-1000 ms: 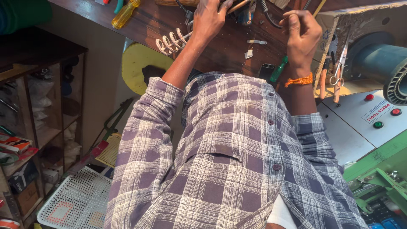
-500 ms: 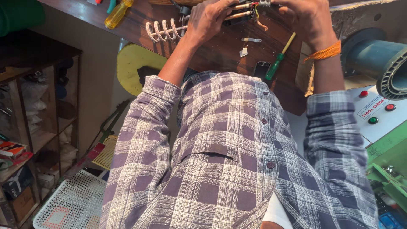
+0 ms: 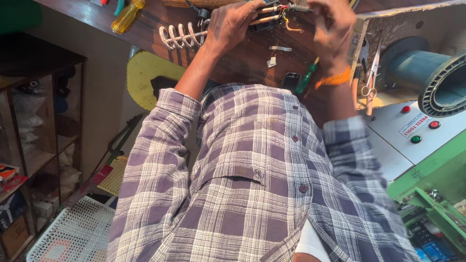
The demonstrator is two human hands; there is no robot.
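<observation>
L hand (image 3: 233, 24) | you're gripping white coiled heating element w/ rod ends (image 3: 182, 35), fingers curled round rods to steady it above dark wooden bench (image 3: 252, 53) | R hand (image 3: 332, 29) | fingertips pinching coloured wires (image 3: 286, 17) at rod ends | green-handled screwdriver (image 3: 307, 77) lying near R wrist
</observation>
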